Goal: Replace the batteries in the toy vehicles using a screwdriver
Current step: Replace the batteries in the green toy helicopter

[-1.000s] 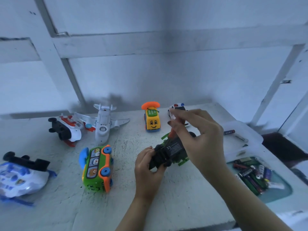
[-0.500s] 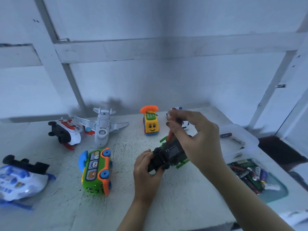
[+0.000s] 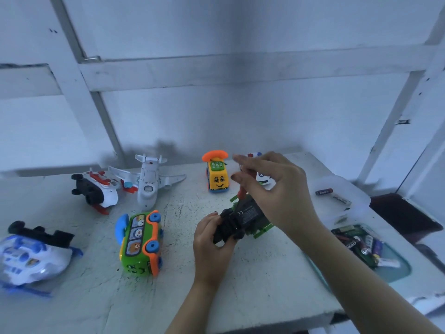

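Pinching the screwdriver (image 3: 242, 191) by its handle, your right hand (image 3: 277, 191) hovers just above the upturned toy vehicle (image 3: 245, 216), shaft pointing steeply down into its underside; your left hand (image 3: 209, 239), below and nearer you, grips the vehicle's near end.

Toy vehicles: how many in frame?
7: blue-white toy far left, red-white toy back left, white plane beside it, green bus centre-left, yellow phone car at back, police car partly hidden behind right hand, green-black toy in left hand.
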